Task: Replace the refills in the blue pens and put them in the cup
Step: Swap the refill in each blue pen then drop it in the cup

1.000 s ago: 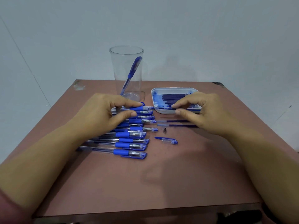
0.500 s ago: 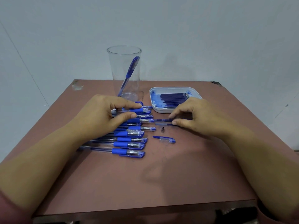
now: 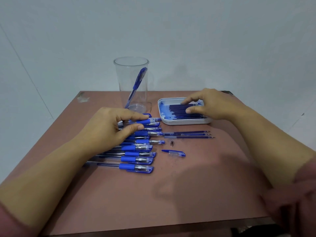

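The left grip lies over the upper part of the row of pens, hiding the barrels of the farther ones. Whether its thumb and forefinger pinch the top pen or only rest on it cannot be told. The right grip covers the right end of the refill tray, and whether its fingertips touch the refills is unclear. Both forearms run out of the bottom and side edges. At lower right a reddish sleeve is smeared with blur and hides the near corner of the table. The small metal tip is too small for detail.
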Tool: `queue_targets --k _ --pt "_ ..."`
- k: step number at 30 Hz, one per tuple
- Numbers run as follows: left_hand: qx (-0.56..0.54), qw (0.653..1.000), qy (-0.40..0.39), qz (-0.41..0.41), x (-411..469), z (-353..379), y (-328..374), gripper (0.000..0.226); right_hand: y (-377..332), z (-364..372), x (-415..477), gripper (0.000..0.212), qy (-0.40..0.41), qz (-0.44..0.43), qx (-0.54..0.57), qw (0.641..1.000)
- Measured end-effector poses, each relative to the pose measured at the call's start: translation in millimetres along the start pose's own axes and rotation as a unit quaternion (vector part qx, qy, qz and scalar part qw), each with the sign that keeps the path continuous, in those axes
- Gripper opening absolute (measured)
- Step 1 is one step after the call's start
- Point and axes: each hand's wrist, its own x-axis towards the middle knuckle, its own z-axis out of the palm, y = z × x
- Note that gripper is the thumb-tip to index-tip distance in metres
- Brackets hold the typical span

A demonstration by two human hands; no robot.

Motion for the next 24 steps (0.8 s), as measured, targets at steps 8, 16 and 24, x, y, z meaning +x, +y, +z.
queue_targets --k 8,16,24 --pt "0.003 1.0 0.0 -0.001 1 0 -3 0.028 14 10 26 0.034 -0.062 0.005 -0.015 0.998" --pt "0.015 1.0 -0.002 0.001 1 0 -2 0.028 21 24 36 0.02 -0.005 -0.019 -0.008 1.0" --pt "0.005 1.0 0.003 0.002 1 1 -5 0.03 15 24 34 0.009 0.01 -0.009 0.007 1.0"
